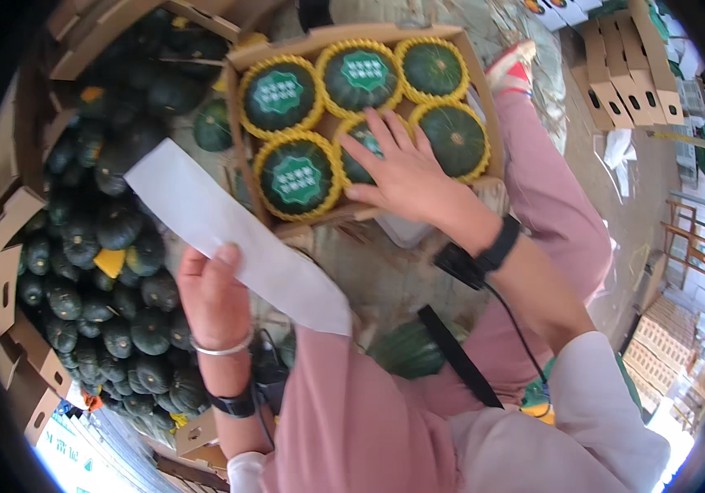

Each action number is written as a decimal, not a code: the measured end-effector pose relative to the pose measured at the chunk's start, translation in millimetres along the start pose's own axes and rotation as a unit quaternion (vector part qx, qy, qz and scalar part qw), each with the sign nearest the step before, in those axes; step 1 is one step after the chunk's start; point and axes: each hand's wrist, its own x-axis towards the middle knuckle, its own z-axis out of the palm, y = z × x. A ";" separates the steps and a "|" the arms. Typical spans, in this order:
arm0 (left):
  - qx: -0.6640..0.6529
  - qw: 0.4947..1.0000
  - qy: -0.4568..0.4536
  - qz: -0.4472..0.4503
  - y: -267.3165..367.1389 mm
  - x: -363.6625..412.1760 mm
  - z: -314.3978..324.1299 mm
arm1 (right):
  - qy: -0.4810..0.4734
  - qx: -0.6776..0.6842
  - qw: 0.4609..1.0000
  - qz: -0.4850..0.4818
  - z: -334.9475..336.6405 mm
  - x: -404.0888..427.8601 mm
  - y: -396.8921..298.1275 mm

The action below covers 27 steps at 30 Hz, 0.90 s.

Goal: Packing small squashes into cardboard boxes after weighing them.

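Observation:
In my left hand (pixel 213 296) a long white paper strip (pixel 241 240), which looks like label backing, is pinched between thumb and fingers and curls towards my knee. My right hand (pixel 405 169) lies with spread fingers over the front middle kabocha squash (pixel 357 140), partly covering the green sticker on it. That squash sits in an open cardboard box (pixel 247 182) with several others, each ringed by a yellow foam net (pixel 334 203). Green stickers with white writing show on the front left squash (pixel 298 179), back left squash (pixel 278 92) and back middle squash (pixel 364 71). The two right-hand squashes (pixel 454 140) show no sticker.
A large heap of loose dark green squashes (pixel 124 296) lies at the left, bordered by cardboard boxes (pixel 4 289). One squash (pixel 411 348) rests between my legs. Folded cartons (pixel 620 74) stand at the upper right. A black strap (pixel 457 357) crosses my lap.

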 end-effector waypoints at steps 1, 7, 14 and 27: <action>0.005 1.000 -0.001 0.014 -2.0 -1.4 6.6 | 0.011 0.002 1.000 -0.008 -8.5 1.6 -6.8; 0.059 0.996 -0.036 0.055 5.7 -14.3 -0.9 | 0.134 0.475 0.852 -0.175 -44.1 43.4 -82.7; -0.178 0.978 -0.105 0.015 -4.0 -19.7 -27.0 | 0.005 0.902 0.415 0.117 -23.2 53.0 -80.6; 0.232 0.949 -0.181 0.115 1.8 -24.5 -23.1 | 0.057 0.739 0.670 0.040 -57.6 33.7 -67.5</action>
